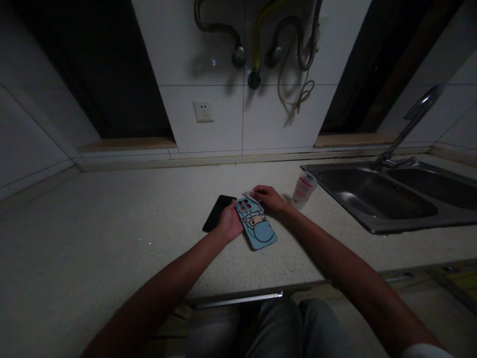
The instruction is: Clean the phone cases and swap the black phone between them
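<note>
Holding the case by its left long edge, the left grip is closed, with the thumb near the camera end; any fingers underneath are hidden. The right grip pinches a pale cloth, which may be tissue; the light is too low to confirm the material. The cloth is at the far right corner of the case, beside the camera cutouts.

Governing relation: the case is between the two grips, patterned face up. Its long axis runs from the camera end, far and slightly left, to the plain end, near and slightly right. Both grips are at the camera end, the left on the edge and the right across the corner. The plain end projects toward the person, clear of both grips. Whether it rests on the table or is tilted above it cannot be told.

Outward on the left, a black phone lies flat, partly behind the left grip; contact cannot be confirmed. Its long axis slants the opposite way, near end left. Outward on the right, a clear cup stands beyond the right wrist, near the sink.
</note>
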A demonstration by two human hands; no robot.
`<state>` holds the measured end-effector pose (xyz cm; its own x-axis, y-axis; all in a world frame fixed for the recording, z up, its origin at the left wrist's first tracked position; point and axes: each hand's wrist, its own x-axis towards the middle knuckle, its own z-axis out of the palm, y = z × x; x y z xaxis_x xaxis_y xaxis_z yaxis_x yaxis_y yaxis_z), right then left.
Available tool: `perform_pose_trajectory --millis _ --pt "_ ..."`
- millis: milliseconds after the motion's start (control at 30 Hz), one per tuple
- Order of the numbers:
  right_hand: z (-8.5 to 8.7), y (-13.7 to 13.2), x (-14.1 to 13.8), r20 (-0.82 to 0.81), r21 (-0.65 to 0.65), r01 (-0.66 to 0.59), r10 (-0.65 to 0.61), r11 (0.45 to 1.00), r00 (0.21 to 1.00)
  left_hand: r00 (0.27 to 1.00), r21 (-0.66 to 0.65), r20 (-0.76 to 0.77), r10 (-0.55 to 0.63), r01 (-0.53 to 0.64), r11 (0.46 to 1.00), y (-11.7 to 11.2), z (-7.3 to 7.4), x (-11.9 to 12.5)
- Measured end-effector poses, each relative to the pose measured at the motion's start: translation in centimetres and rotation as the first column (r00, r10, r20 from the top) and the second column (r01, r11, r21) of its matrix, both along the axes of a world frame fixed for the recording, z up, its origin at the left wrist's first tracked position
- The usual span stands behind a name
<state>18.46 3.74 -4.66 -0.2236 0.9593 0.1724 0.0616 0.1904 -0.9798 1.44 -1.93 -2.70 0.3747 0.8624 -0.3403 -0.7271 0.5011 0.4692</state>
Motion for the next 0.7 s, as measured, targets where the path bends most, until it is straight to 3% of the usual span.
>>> perform_pose_trajectory --millis 100,167,233,367,533,700 --pt "0.4 -1.0 -0.2 0.244 0.342 0.086 -0.177 0.936 0.954 0.999 0.000 0.028 -0.031 0.031 1.000 0.1 -0.2 0.0" --pt "0.9 -1.6 -0.5 0.379 0.522 0.019 -0.252 0.853 0.890 0.998 -0.003 0.040 -0.047 0.047 0.999 0.2 -0.2 0.0" --pt "1.4 -2.3 -0.9 0.501 0.615 -0.128 -0.260 0.778 0.826 0.997 -0.004 0.049 -0.065 0.065 0.998 0.2 -0.1 0.0" --pt "1.5 -3.2 -1.7 0.587 0.675 -0.312 -0.231 0.669 0.776 0.995 0.004 0.049 -0.088 0.088 0.996 0.3 0.0 -0.2" --pt "1.2 -4.3 -2.1 0.561 0.683 -0.380 -0.116 0.624 0.820 0.995 0.006 0.010 -0.100 0.100 0.995 0.5 -0.3 -0.4" --pt "2.1 -6.8 -2.0 0.560 0.600 -0.555 0.193 0.576 0.806 0.986 -0.041 -0.067 -0.150 0.148 0.988 1.0 -1.2 -0.7"
